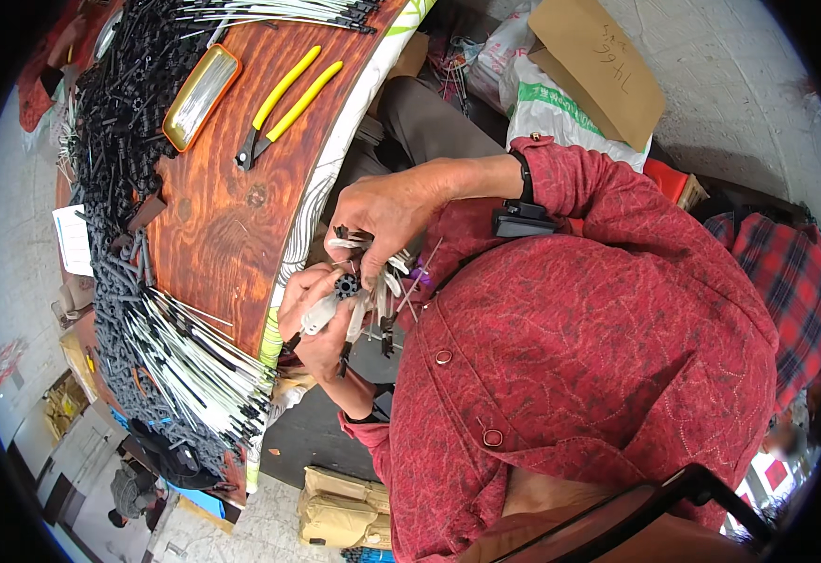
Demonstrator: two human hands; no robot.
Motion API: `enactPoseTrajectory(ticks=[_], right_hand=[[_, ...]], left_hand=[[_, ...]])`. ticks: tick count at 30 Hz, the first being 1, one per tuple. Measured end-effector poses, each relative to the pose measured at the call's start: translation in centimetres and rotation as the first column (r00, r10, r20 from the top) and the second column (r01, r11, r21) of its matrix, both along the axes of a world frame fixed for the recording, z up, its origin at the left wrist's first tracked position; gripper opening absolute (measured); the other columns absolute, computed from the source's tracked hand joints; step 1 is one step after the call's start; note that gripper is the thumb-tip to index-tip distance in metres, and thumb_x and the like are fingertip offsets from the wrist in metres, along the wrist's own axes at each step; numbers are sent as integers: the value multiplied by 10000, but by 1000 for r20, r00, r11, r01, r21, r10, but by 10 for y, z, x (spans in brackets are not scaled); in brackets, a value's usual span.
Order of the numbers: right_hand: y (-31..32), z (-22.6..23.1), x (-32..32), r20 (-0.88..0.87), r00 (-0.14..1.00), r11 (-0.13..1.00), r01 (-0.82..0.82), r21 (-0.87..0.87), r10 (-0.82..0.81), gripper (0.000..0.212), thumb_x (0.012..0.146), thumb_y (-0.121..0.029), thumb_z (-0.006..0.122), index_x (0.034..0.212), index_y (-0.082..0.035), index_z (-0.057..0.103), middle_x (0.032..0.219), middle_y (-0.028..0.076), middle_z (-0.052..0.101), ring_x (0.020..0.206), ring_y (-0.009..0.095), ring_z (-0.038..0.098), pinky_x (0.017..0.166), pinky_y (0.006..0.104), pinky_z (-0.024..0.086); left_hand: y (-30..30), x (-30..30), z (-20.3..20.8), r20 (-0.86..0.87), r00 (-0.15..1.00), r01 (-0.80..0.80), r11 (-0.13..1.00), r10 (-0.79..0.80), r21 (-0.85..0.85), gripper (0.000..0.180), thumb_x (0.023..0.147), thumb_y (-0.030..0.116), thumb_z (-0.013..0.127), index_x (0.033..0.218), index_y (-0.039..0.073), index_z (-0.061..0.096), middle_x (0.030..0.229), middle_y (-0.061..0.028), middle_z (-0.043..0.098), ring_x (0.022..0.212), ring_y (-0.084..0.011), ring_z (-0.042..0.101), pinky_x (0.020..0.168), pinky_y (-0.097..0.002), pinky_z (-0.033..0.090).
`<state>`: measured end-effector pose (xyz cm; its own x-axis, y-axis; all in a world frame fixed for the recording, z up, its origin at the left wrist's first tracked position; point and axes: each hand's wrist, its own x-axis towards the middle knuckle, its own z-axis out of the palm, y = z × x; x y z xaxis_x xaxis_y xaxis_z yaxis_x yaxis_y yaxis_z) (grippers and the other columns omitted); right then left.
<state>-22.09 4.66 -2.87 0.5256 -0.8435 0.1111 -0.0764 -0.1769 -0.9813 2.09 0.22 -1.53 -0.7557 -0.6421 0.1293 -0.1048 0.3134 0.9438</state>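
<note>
Just past the table's near edge, my two hands work close together. My left hand (314,324) is closed round a black round notched hub (346,285) with white plastic strips spreading from it. From above, my right hand (393,214) reaches in with thumb and fingers pinched on white strips (393,281) beside the hub. Some strips end in black tips (387,342). Thin metal wires (412,291) stick out to the right of the bunch. The fingers partly hide how the pieces join.
On the wooden table (213,220) lie yellow-handled cutting pliers (283,103) and an orange-rimmed tin (202,98) of thin wires. Black plastic parts (115,122) are heaped along its far side. Black-ended white rods (199,366) lie bundled nearby. Cardboard (598,70) leans over bags; another person (133,493) is far off.
</note>
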Motion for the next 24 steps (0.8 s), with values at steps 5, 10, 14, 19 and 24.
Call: enactPoseTrajectory(ticks=[5,10,14,19,24], right_hand=[[0,0,0,-4,999,996,46,77,-45,288,721,-222,841,838,-34,656,690,53,650,625,148,575,586,342,440],[-2,1,2,52,999,1000,-14,-13,15,316,722,-227,846,786,-35,602,652,24,623,597,123,520,575,338,411],[-6,-2,5,79,995,997,-55,-54,59,327,725,-218,847,764,-34,580,625,28,600,581,120,486,564,340,394],[-9,0,3,75,993,995,-97,10,96,342,695,-233,870,756,-42,593,615,38,583,575,132,487,560,348,388],[-12,-4,10,36,999,994,-37,-102,41,408,653,-287,893,751,-51,575,629,38,592,584,165,530,567,363,396]], left_hand=[[-2,4,-6,24,1000,-15,998,13,61,461,654,-121,732,1106,-31,713,980,-141,641,913,-245,629,796,-331,497],[-5,2,-2,-46,995,94,994,-91,57,411,683,-51,757,1091,-37,710,979,-139,633,968,-277,625,848,-357,487],[-9,9,-9,-95,981,177,978,-167,112,383,718,41,759,1088,-44,709,991,-145,628,1011,-305,614,894,-386,473],[-11,4,-3,-143,964,251,947,-225,202,395,706,50,781,1088,-32,720,1001,-155,634,1038,-321,606,923,-413,462],[-14,5,-4,-138,959,254,967,-248,28,359,778,156,787,1038,-67,681,944,-158,643,934,-285,607,886,-408,455]])
